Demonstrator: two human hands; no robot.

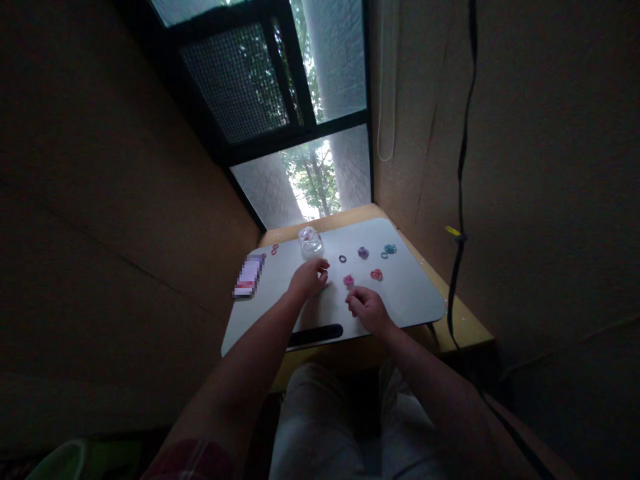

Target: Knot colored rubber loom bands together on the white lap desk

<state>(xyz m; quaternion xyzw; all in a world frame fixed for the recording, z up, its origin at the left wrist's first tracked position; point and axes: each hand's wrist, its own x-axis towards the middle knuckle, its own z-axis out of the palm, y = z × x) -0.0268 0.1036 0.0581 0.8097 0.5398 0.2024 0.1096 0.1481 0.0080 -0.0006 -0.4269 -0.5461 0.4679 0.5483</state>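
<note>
My left hand (pixel 310 277) is over the middle of the white tabletop, just in front of a clear plastic jar (pixel 311 244). Its fingers are bent but apart, and I see nothing held between them. A small greenish thing (pixel 323 289) shows below it, too blurred to name. My right hand (pixel 367 309) is curled, fingertips together, near the front of the board; what it may hold is hidden. Just beyond it lies a pink cluster of small bands (pixel 349 281), with a red cluster (pixel 377 275) to the right. Farther back are a purple cluster (pixel 363 253) and a teal cluster (pixel 390 249).
A dark single ring (pixel 343 259) and a pale teal ring (pixel 384 255) lie apart. Red rings (pixel 275 249) sit near a phone (pixel 249 276) at the left. The white board (pixel 400 293) rests on a wooden table (pixel 470 327). A dark cord (pixel 460 180) hangs at the right.
</note>
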